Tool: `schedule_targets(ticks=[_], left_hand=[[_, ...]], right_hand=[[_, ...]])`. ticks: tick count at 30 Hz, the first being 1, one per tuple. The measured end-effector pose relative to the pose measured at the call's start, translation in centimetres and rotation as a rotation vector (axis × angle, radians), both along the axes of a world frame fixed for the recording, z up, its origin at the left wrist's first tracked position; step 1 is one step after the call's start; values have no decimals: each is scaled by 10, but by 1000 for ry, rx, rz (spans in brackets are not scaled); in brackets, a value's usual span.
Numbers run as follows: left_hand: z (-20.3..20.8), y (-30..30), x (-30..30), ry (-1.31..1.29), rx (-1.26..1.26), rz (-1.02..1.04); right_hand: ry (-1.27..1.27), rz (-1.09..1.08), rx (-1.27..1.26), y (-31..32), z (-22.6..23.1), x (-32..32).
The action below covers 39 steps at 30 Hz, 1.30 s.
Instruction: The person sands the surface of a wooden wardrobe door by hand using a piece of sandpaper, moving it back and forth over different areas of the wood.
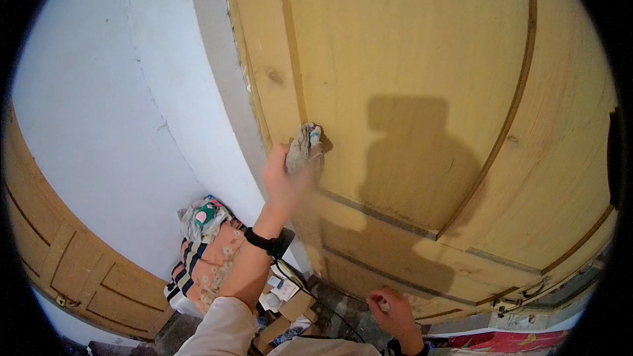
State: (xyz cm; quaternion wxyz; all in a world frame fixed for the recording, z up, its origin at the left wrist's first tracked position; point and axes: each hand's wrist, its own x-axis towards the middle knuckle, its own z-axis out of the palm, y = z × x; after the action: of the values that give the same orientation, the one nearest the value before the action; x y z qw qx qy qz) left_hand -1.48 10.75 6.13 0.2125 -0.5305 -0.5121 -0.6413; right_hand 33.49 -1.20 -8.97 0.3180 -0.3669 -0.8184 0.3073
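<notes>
My left hand [285,181] is closed around a crumpled grey rag [304,149] and presses it to the yellow wooden door [409,46]. The rag lies along the raised edge between the door's left upright and its large panel. Motion blurs the fingers on the lower side of that hand, and a black band [262,242] circles its wrist. Low in the view, my right hand [393,314] hangs in front of the door's lower part, apart from it. Its fingers are curled in, and nothing shows in them.
Left of the door runs a white wall [105,79]. At its foot sits a pile of patterned cloth [217,247] beside cardboard boxes [297,305]. A dark cable [330,306] trails past them. A second wooden door [86,264] stands far left; a metal latch [517,304] is low right.
</notes>
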Motion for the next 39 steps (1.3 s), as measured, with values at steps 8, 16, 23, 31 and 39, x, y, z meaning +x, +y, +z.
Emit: schedule_targets(ticks=[8,16,23,31,39], left_hand=[[-17,4,2,-7,-37,9],[-76,11,-14,13,-112,46],[-100,-38,14,-160,-231,-168],[-93,-83,70,-225,-319,-315],[-111,-73,74,-423,37,-787]], right_hand=[[36,-4,-49,-1,-3,-5],[30,-10,-65,1,-4,-8],[51,53,0,16,10,-28],[-32,1,192,49,88,-79],[-82,65,449,64,130,-141]])
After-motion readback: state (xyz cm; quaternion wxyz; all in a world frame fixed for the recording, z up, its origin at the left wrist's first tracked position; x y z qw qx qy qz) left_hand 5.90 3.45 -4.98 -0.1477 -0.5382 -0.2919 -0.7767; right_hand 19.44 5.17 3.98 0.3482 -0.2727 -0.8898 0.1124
